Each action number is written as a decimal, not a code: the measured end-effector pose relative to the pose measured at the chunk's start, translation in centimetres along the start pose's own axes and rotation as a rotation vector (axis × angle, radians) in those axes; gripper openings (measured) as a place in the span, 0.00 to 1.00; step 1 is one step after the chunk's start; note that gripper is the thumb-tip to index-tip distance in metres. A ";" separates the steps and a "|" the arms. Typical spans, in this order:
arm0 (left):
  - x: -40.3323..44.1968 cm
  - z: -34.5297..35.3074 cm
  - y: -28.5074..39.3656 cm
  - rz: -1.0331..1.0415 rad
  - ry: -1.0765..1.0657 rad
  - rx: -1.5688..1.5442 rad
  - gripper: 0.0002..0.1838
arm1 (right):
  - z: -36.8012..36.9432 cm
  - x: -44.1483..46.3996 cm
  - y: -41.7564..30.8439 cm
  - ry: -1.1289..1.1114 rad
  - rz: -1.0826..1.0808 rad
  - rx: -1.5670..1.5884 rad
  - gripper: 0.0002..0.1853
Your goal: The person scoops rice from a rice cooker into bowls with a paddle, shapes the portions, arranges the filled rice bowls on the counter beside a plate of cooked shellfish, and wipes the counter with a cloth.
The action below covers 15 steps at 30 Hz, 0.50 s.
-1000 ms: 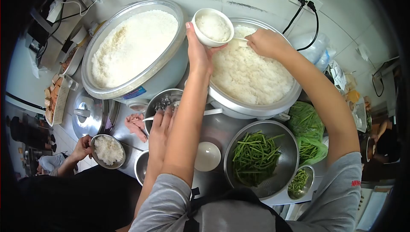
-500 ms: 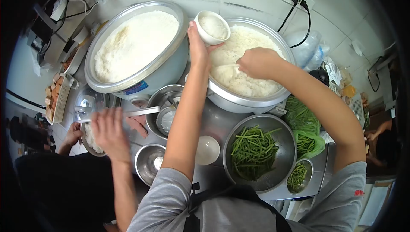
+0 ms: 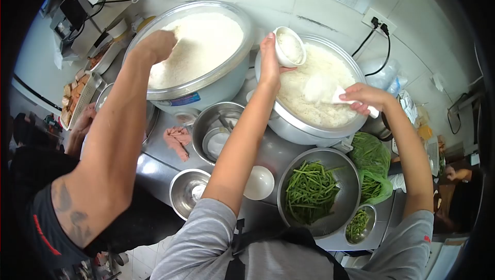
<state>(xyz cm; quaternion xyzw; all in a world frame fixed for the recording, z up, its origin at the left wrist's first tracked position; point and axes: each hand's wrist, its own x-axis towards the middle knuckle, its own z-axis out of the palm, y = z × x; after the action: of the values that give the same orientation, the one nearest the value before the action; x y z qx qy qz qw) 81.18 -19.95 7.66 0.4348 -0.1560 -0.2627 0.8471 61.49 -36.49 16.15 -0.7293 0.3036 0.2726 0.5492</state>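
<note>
My left hand [image 3: 270, 63] grips a small white bowl [image 3: 281, 58] with rice in it, tilted over the left rim of the right-hand rice pot [image 3: 314, 134]. In my right hand [image 3: 365, 97] is a white rice paddle [image 3: 338, 95], its handle end poking out below my fingers. The paddle's blade lies toward the pot's middle, with a clump of rice [image 3: 318, 87] on or against it. Cooked rice [image 3: 304, 106] fills much of this pot.
A co-worker's hand [image 3: 157, 46] reaches into the left rice pot [image 3: 201, 85]. Nearer me are a metal bowl [image 3: 188, 202], a white bowl [image 3: 259, 182], a large bowl [image 3: 346, 197] of green beans [image 3: 312, 190], and a green bag [image 3: 372, 151]. A pink cloth [image 3: 177, 141] lies left.
My right hand has moved right across the pot with the paddle, and a rice clump shows at its blade. The co-worker's arm has swung up into the left pot. The view has shifted.
</note>
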 end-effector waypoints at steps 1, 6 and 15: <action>-0.1 -0.1 0.0 -0.008 -0.021 0.012 0.37 | -0.4 -0.9 -0.3 0.063 -0.036 -0.002 0.12; -0.5 0.2 0.3 -0.078 -0.077 0.075 0.38 | -0.9 -0.8 -2.4 0.412 -0.322 -0.048 0.16; -0.4 0.3 0.2 -0.097 -0.035 0.131 0.35 | 11.8 7.6 -3.3 1.061 -0.496 -0.749 0.33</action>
<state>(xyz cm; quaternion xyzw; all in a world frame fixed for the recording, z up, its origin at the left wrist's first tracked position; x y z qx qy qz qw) 80.73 -19.82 8.04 0.4916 -0.1663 -0.3003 0.8003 68.30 -25.45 9.73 -0.9522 0.2411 -0.1680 0.0841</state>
